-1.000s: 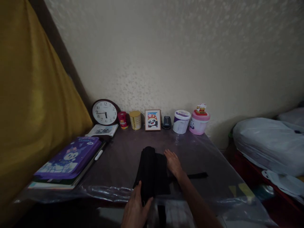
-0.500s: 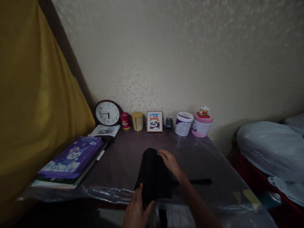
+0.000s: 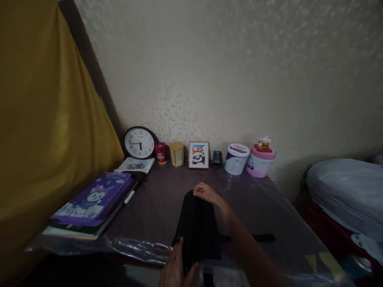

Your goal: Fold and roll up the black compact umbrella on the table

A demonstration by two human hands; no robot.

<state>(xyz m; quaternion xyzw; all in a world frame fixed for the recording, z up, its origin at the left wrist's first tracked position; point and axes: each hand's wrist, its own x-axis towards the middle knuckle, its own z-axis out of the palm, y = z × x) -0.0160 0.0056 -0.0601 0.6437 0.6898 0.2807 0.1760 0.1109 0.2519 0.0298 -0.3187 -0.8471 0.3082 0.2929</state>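
A black cloth piece with straps (image 3: 199, 227) lies partly folded at the front of the table; its exact kind is unclear. My right hand (image 3: 208, 194) pinches its far edge, fingertips pressed together on the fabric. Down at the near left edge, my left hand (image 3: 176, 265) grips the cloth, thumb and fingers on either side. One black strap (image 3: 263, 238) stretches out to the right across the table, passing behind my right forearm. Another short strap (image 3: 208, 279) hangs over the front edge.
Along the wall stand a clock (image 3: 139, 142), a red tin (image 3: 161, 153), a yellow-lidded can (image 3: 176, 154), a framed panda picture (image 3: 198, 155), a dark stapler-like object (image 3: 216, 158) and two tubs (image 3: 237, 160). At left lie a purple folder (image 3: 92, 199) and a white pen (image 3: 129, 197).
My right hand has moved left and slightly away from me, from the cloth's right side to its far edge, now pinching it. My left hand stays at the near edge. The view has shifted slightly.
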